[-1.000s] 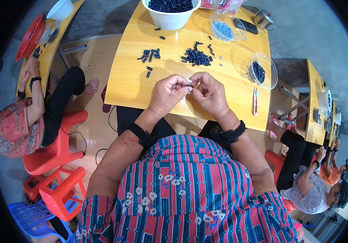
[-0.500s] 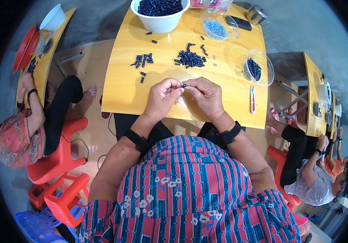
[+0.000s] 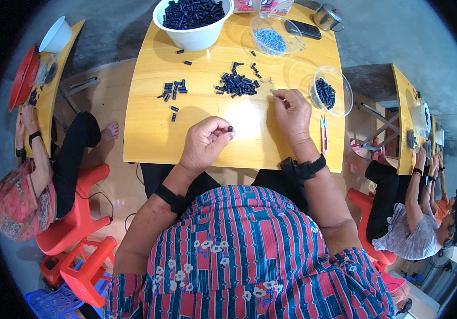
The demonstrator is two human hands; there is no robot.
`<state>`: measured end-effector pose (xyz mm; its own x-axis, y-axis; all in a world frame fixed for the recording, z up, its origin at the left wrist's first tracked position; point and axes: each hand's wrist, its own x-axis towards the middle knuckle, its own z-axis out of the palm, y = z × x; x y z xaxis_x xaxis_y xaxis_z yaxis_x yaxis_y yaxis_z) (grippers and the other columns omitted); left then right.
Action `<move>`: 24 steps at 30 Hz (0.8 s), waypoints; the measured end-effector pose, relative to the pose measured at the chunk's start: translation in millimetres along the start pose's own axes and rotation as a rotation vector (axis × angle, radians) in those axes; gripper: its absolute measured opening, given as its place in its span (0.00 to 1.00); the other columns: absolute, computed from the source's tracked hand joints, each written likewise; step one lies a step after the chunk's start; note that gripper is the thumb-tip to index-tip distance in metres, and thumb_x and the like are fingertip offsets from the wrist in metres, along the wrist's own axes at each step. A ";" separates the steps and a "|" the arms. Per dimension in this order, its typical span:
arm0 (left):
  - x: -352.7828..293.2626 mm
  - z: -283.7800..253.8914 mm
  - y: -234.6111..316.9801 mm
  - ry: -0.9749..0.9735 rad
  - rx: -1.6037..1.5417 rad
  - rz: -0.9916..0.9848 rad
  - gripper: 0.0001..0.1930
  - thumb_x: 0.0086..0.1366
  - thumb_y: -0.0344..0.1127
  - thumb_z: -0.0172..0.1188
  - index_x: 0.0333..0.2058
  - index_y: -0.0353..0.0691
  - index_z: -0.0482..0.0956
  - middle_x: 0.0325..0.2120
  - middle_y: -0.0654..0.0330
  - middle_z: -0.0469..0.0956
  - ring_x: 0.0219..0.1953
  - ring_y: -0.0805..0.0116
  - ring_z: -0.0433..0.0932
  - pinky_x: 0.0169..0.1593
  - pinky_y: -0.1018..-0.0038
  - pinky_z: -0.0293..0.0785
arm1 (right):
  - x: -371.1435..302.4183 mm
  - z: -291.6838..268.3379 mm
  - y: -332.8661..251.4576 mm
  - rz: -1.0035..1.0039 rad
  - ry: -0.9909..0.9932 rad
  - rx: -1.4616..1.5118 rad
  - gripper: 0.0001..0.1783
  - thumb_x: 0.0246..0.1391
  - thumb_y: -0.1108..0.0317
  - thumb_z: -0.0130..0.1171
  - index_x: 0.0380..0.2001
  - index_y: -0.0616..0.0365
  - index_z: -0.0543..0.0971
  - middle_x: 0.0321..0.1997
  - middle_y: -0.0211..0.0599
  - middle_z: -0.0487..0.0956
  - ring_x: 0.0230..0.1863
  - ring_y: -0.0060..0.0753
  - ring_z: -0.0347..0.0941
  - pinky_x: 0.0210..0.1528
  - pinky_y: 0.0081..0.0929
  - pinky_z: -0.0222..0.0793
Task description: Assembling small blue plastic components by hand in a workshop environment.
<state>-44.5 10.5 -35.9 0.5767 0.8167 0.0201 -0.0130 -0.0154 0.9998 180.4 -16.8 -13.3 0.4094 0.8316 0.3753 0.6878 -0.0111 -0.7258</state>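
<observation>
Near the table's front edge, my left hand (image 3: 205,143) pinches a small black plastic piece (image 3: 230,129) between thumb and fingers. My right hand (image 3: 294,112) is farther forward, its thumb and forefinger pinched together close to the tabletop. Whatever is at those fingertips is too small to make out. Just beyond them lie a few tiny silvery bits (image 3: 269,80). A loose pile of black plastic pieces (image 3: 237,85) sits to the left of my right hand. Farther left, a smaller group of the same pieces (image 3: 173,90) is spread out.
On the yellow table (image 3: 148,143) stand a white tub (image 3: 196,38) of black pieces, a clear bowl of small silvery-blue parts (image 3: 271,40) and a clear tub (image 3: 340,106) of black pieces. Snips (image 3: 324,134), a black phone (image 3: 305,30) and a metal mug (image 3: 328,18) lie right. People sit at side tables.
My hands were together over the table's front; now they are apart. The right has moved forward and right to the tiny silvery bits, while the left keeps the black piece, slightly lower.
</observation>
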 end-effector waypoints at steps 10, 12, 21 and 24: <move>0.3 -1.3 1.0 -0.016 0.049 0.000 0.03 0.60 0.21 0.59 0.32 0.32 0.74 0.29 0.63 0.74 0.31 0.81 0.72 0.36 0.82 0.71 | 13.0 -2.7 12.5 -0.066 -0.077 -0.168 0.04 0.46 0.77 0.55 0.22 0.61 0.79 0.24 0.45 0.77 0.31 0.50 0.73 0.34 0.41 0.70; 0.4 -1.3 2.1 -0.014 0.048 -0.005 0.03 0.60 0.21 0.59 0.32 0.32 0.74 0.29 0.63 0.74 0.32 0.80 0.73 0.36 0.82 0.71 | 11.8 -4.1 12.9 -0.063 -0.076 -0.154 0.05 0.45 0.77 0.55 0.21 0.61 0.79 0.24 0.45 0.77 0.31 0.50 0.73 0.34 0.40 0.71; 0.9 -0.2 0.1 0.012 0.052 0.048 0.04 0.58 0.23 0.62 0.31 0.32 0.75 0.28 0.62 0.75 0.29 0.80 0.73 0.34 0.82 0.70 | 20.4 -1.1 13.9 -0.095 -0.066 -0.073 0.02 0.46 0.74 0.59 0.25 0.60 0.80 0.27 0.44 0.78 0.31 0.47 0.74 0.35 0.38 0.72; 0.6 0.8 1.8 0.038 0.051 0.063 0.05 0.57 0.25 0.64 0.30 0.33 0.76 0.26 0.63 0.75 0.26 0.81 0.72 0.31 0.83 0.70 | 26.8 -0.8 11.3 -0.081 -0.125 -0.138 0.03 0.47 0.73 0.59 0.27 0.58 0.80 0.28 0.43 0.77 0.31 0.46 0.74 0.34 0.37 0.73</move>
<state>-43.5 10.5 -34.1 0.5446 0.8344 0.0842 -0.0062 -0.0964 0.9953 199.6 4.9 -11.0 0.2784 0.8950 0.3485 0.7947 -0.0109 -0.6069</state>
